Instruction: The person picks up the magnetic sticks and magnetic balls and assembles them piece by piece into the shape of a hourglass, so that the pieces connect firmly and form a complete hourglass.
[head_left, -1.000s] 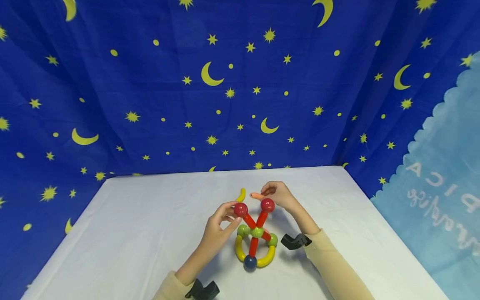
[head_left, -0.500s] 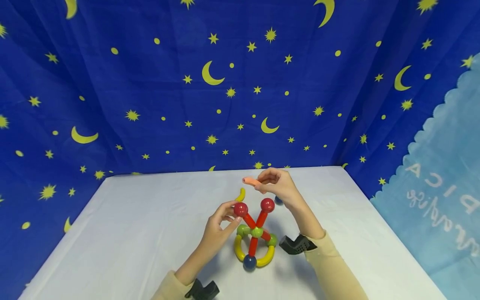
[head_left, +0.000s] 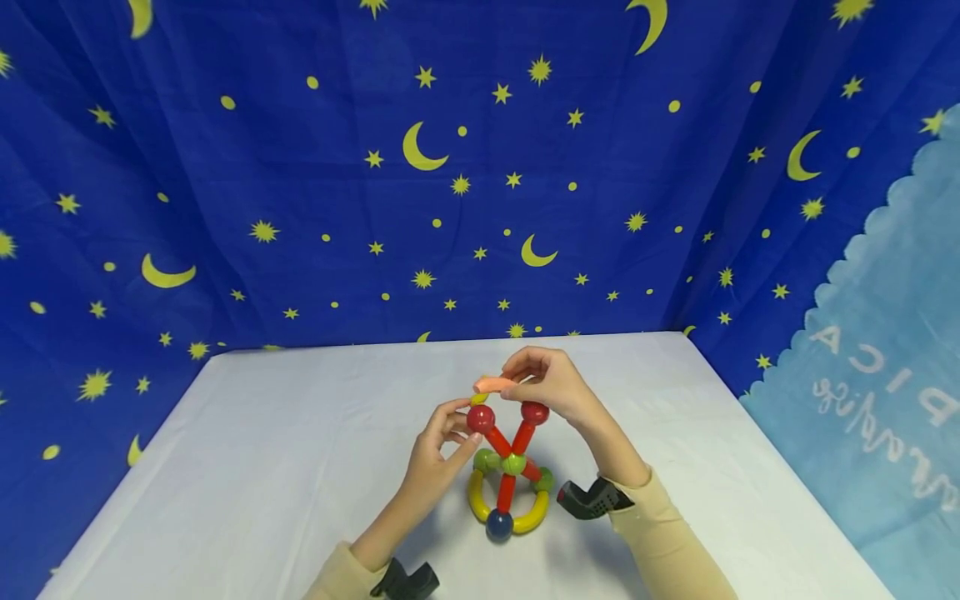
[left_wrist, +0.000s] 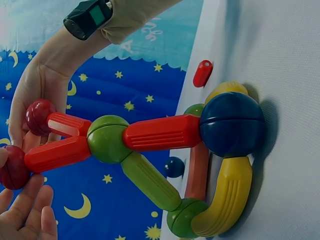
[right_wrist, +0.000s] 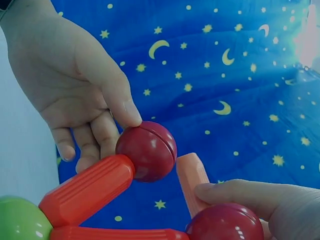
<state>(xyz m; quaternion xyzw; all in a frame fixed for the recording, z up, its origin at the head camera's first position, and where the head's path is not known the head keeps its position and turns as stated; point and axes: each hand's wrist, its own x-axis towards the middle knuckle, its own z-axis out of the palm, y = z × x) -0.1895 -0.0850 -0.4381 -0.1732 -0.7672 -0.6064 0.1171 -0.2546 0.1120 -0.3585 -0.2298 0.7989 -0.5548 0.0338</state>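
A standing structure of magnetic rods and balls has a blue ball [head_left: 499, 526] at its near foot, curved yellow rods [head_left: 532, 514] and green balls [head_left: 513, 464]. Two red rods [head_left: 498, 442] rise from it in a V, topped by a left red ball [head_left: 482, 419] and a right red ball [head_left: 535, 412]. My left hand [head_left: 435, 454] grips the left red ball between thumb and fingers. My right hand [head_left: 557, 385] pinches a curved orange rod [right_wrist: 191, 175]. In the head view the orange rod crosses just above and behind the two red balls.
A loose yellow rod [head_left: 479, 399] lies behind the structure, partly covered in the head view. A loose blue ball [left_wrist: 174, 167] and a red rod [left_wrist: 203, 73] show on the white table [head_left: 285, 467]. A starry blue curtain [head_left: 337, 208] borders the back.
My right hand has lifted the orange rod up and away, then brought it leftward and down close over the red balls. My left hand has stayed on the left red ball.
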